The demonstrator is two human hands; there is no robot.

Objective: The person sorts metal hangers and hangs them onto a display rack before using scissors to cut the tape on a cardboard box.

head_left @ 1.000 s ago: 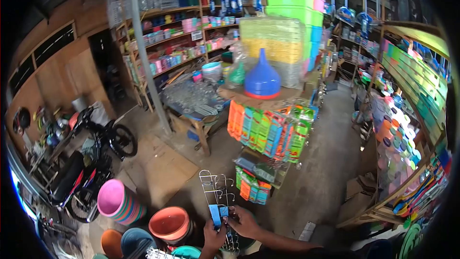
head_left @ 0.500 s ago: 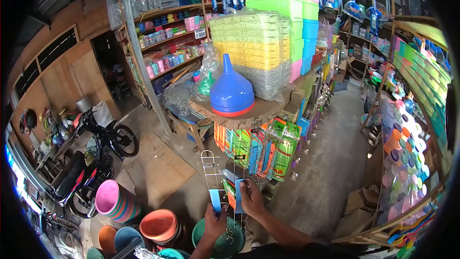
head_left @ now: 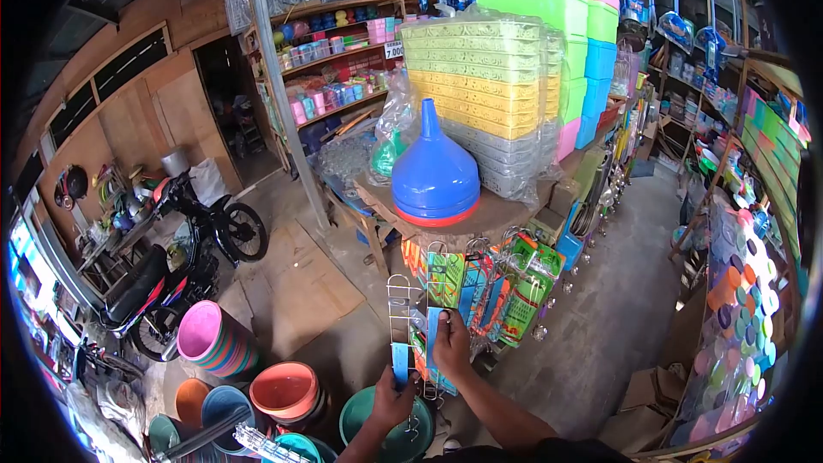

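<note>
My left hand (head_left: 393, 401) is closed round the lower part of a slim metal wire rack with a blue card (head_left: 400, 365). To the right and slightly higher, my right hand (head_left: 452, 350) grips a second wire rack with a blue card (head_left: 435, 336), thumb pressed on the card's edge. Both racks stand roughly upright, side by side. Bent hooks hang from their lower ends over a green tub (head_left: 360, 416). Behind the right rack hang several packaged goods on colourful cards (head_left: 523, 291), at the front of a wooden table.
A blue funnel (head_left: 435, 173) stands on the wooden tabletop (head_left: 377, 202), beside wrapped stacked baskets (head_left: 471, 77). Stacked tubs and pots (head_left: 285, 387) sit at lower left, near a motorcycle (head_left: 163, 266). An aisle floor (head_left: 591, 300) runs along the right, past hanging goods.
The view has swung slightly, so the surroundings sit further right and lower. My right hand has risen a little with its rack, which now overlaps the hanging packages. Both hands keep their grip.
</note>
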